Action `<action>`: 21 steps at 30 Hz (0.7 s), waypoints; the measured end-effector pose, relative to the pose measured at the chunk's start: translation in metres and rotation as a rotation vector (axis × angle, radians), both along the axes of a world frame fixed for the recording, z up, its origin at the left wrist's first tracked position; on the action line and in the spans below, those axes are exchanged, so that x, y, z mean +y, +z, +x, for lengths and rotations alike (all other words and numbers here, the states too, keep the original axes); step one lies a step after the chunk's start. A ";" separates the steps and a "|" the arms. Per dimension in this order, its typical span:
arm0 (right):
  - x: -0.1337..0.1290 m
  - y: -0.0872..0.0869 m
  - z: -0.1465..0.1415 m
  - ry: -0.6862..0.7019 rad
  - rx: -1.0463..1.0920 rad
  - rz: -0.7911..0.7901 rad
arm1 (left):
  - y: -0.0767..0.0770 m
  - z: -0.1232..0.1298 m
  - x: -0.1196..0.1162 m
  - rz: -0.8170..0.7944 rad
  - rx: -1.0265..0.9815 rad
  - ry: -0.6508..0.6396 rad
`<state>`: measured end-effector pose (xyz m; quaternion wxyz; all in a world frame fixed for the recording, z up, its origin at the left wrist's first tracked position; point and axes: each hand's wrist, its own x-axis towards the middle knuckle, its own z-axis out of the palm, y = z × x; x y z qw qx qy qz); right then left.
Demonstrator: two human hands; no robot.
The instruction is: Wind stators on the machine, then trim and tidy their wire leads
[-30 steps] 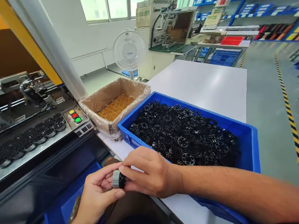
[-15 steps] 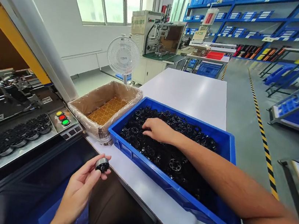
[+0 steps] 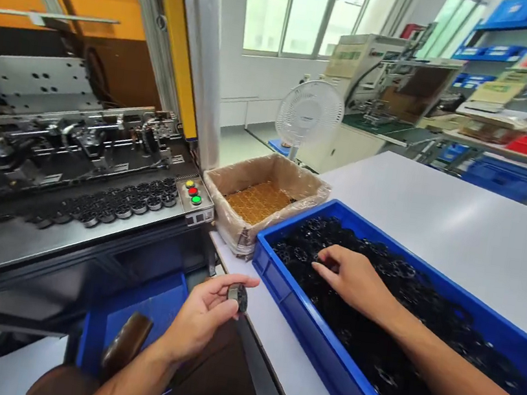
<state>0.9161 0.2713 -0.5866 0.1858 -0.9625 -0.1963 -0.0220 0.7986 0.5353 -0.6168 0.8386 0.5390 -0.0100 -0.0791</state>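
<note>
Between the thumb and fingers of my left hand [image 3: 206, 310] is a small round part [image 3: 238, 296], black with a metal ring, held over my lap near the table edge. My right hand [image 3: 343, 274] is inside the blue bin [image 3: 317, 336], over a heap of black round plastic parts [image 3: 386, 372]. Its thumb and index finger are curled near each other around a small dark piece that I cannot make out clearly. The other fingers of that hand are partly hidden.
A plastic-lined box [image 3: 226, 186] with amber pieces stands beyond the blue bin. At left is a machine with rows of black ringed parts [image 3: 125, 201] and a button panel [image 3: 195, 198]. A white fan [image 3: 309, 112] stands behind the box.
The view has turned left, so more of the machine shows. My left hand still holds the ringed part, now tilted more on its side. My right hand has lifted slightly from the heap.
</note>
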 end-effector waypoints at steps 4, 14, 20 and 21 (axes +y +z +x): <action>0.025 0.021 -0.039 0.210 -0.198 0.393 | 0.003 0.000 -0.003 -0.207 0.079 -0.070; 0.051 0.026 -0.090 0.542 -0.100 0.678 | 0.017 -0.012 -0.014 0.049 -0.066 -0.070; 0.053 0.016 -0.092 0.524 -0.179 0.683 | 0.020 -0.011 -0.022 0.069 -0.125 -0.043; 0.053 0.016 -0.093 0.525 -0.198 0.680 | 0.019 -0.011 -0.023 0.066 -0.133 -0.033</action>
